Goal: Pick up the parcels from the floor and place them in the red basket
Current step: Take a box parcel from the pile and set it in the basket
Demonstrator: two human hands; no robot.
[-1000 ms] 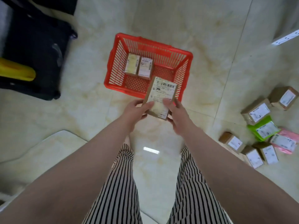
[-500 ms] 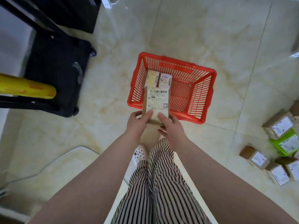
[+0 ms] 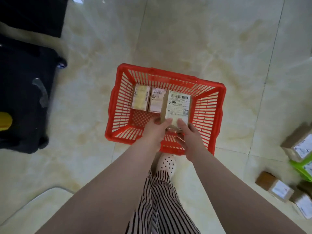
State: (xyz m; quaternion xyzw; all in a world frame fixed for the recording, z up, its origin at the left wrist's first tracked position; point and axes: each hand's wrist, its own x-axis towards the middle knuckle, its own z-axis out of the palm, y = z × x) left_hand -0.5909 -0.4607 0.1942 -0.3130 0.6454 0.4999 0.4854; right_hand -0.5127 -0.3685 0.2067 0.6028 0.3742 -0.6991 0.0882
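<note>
The red basket (image 3: pixel 217 105) stands on the pale tiled floor in the middle of the view. Two labelled parcels (image 3: pixel 141 99) (image 3: pixel 157 102) lie side by side against its far left wall. I hold a third brown parcel (image 3: pixel 179 107) with a white shipping label above the basket's right half, next to those two. My left hand (image 3: pixel 154 130) grips its near left corner and my right hand (image 3: pixel 189 137) grips its near right corner, thumbs on the label.
Several more parcels (image 3: pixel 280 188), some brown and one green (image 3: pixel 305 168), lie on the floor at the right edge. A black wheeled case (image 3: pixel 25 92) stands at the left. My striped trousers and spotted shoe (image 3: pixel 166 162) are just before the basket.
I have stepped closer to the basket and carried the parcel forward, from over its near rim to inside its opening beside the two parcels.
</note>
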